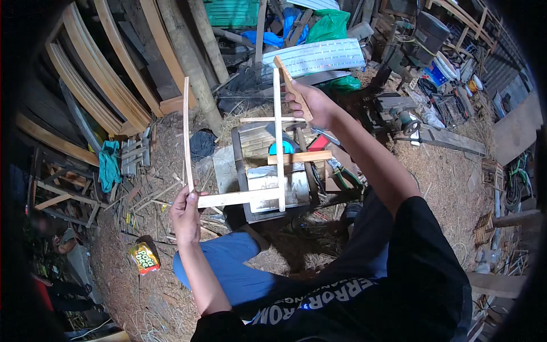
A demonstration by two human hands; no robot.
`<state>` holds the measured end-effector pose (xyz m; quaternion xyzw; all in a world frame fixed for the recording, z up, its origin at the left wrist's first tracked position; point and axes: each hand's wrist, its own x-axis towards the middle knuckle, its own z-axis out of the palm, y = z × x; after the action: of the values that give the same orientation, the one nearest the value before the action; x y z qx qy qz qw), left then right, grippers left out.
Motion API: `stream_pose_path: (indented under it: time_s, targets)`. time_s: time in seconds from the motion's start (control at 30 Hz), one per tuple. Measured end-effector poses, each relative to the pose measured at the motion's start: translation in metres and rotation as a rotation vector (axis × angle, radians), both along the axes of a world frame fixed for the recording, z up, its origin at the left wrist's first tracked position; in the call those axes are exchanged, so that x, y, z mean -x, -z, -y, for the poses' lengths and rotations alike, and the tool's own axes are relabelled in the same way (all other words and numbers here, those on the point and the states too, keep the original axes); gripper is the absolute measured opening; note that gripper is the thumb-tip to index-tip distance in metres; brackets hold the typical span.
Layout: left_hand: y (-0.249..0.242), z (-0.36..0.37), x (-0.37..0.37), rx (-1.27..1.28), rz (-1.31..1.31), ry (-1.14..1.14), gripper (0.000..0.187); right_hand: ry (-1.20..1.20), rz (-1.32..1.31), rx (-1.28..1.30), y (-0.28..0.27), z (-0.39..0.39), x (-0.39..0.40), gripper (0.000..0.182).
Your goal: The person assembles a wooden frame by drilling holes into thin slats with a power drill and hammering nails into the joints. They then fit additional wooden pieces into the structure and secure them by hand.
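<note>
My left hand [185, 216] is closed around the corner of a light wooden frame [239, 198] made of thin strips. One strip rises from that corner, and another crosses to an upright strip [278, 142] over the bench. My right hand [313, 106] grips a short, flat piece of wood [292, 85], tilted beside the top of that upright strip. Beneath the frame stands a low work bench [244, 182]. On it lie a short wooden bar [310, 157], a blue round object [280, 148], a red object [321, 141] and pliers with dark green handles [345, 176].
Long curved wooden pieces [94, 68] lean at the upper left. A yellow snack bag [144, 258] lies on the shavings-covered ground. At the right are a bench grinder [407, 122] and a long plank [453, 141]. A person [65, 245] is at the left edge.
</note>
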<state>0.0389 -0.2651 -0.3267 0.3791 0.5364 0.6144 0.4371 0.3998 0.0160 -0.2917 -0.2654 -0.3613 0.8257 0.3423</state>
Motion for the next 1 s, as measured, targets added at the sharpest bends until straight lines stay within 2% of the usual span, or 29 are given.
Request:
stream_pose_path:
  time_s: [0.23, 0.4, 0.53, 0.67, 0.7, 0.77, 0.8, 0.93, 1.0]
  targets:
    - [0.004, -0.014, -0.030, -0.048, 0.024, 0.080, 0.031, 0.287, 0.208, -0.192, -0.019, 0.045, -0.041, 0.036]
    - [0.004, -0.031, -0.060, 0.003, 0.033, 0.106, 0.032, 0.391, 0.198, -0.126, -0.029, 0.096, -0.083, 0.040]
    - [0.011, -0.042, -0.077, 0.007, 0.070, 0.156, 0.032, 0.403, 0.286, -0.046, -0.018, 0.130, -0.102, 0.043]
    - [0.022, -0.046, -0.086, -0.024, 0.116, 0.146, 0.032, 0.310, 0.350, -0.110, 0.018, 0.142, -0.098, 0.034]
    - [0.025, -0.046, -0.087, -0.029, 0.138, 0.144, 0.032, 0.254, 0.456, -0.229, 0.037, 0.138, -0.095, 0.038]
    - [0.026, -0.045, -0.089, -0.036, 0.181, 0.128, 0.032, 0.267, 0.503, -0.286, 0.038, 0.153, -0.081, 0.038]
    - [0.026, -0.045, -0.091, -0.036, 0.204, 0.115, 0.033, 0.248, 0.501, -0.270, 0.013, 0.173, -0.074, 0.035]
    - [0.024, -0.042, -0.103, -0.048, 0.231, 0.069, 0.035, 0.130, 0.417, -0.448, 0.055, 0.170, -0.073, 0.034]
    - [0.024, -0.040, -0.105, -0.033, 0.198, 0.096, 0.036, 0.172, 0.484, -0.555, 0.081, 0.159, -0.076, 0.036]
